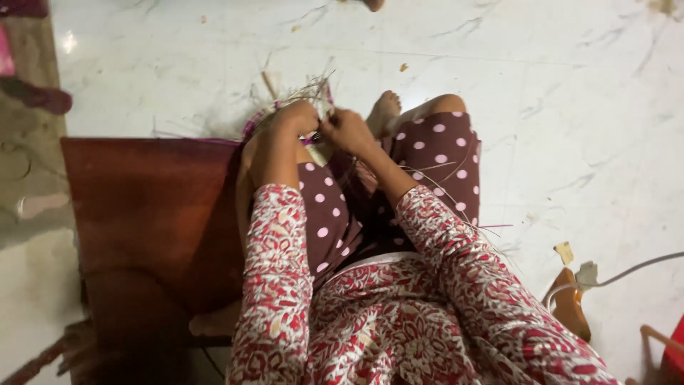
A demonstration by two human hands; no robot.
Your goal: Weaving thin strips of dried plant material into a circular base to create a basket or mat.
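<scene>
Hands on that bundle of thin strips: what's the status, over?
Left hand and right hand both pinched on the strip bundle, close together above the knee. Loose strips trail over the lap. Nothing blocking the hands.

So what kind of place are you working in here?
Likely a home floor: the person sits on white marble-look tiles beside a reddish mat, both hands working thin strips.

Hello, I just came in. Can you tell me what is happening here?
A person sits on a white marble floor with knees bent, beside a dark red mat. Both hands are close together above the knees: the left hand and the right hand pinch thin pale strands of a small woven piece with a purple edge. Loose strands stick out from it. A white cable lies at the right.
</scene>
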